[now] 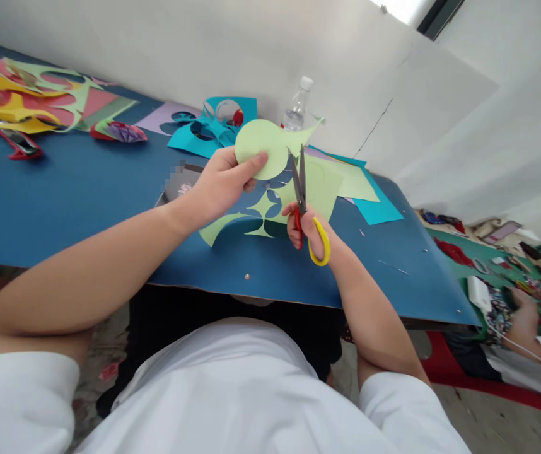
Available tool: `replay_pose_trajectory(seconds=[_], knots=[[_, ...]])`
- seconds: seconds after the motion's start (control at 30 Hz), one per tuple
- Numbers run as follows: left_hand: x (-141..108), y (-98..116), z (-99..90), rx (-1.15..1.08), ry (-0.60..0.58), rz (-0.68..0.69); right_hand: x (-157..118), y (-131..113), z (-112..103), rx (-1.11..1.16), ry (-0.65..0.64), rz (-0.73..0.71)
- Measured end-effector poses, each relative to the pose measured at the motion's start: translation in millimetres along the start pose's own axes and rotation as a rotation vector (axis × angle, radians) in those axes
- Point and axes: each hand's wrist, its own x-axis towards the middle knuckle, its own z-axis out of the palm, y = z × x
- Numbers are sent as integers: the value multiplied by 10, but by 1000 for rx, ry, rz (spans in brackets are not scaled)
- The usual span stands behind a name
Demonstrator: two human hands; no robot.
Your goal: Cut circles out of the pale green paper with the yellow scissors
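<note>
My left hand pinches a pale green paper circle near its lower edge, thumb on the face. A thin, pointed strip of green paper sticks out at the circle's right side. In my right hand are scissors with one red and one yellow handle loop. Their blades point up, slightly parted, with the tips at the strip; whether they touch it I cannot tell. Below my hands, a green sheet with round cut-outs lies on the blue table.
Teal paper offcuts and a plastic water bottle stand along the wall. Green and teal sheets lie at right. Yellow, pink and green scraps and a stapler-like red tool are at left. Another person's arm rests at a green table.
</note>
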Motion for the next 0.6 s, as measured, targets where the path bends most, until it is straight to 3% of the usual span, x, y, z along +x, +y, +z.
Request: replay_pose_trajectory(seconds=[0.13,0.3,0.6], knots=[[6,-29,34,-86,-19,-25,40,-19,67,217,-133,57],[3,-57,48,-91,-60,-58,105,-64,118,325,-268,128],[53,-138,-35,-137,-103,-70,86,-232,144,422,-352,199]])
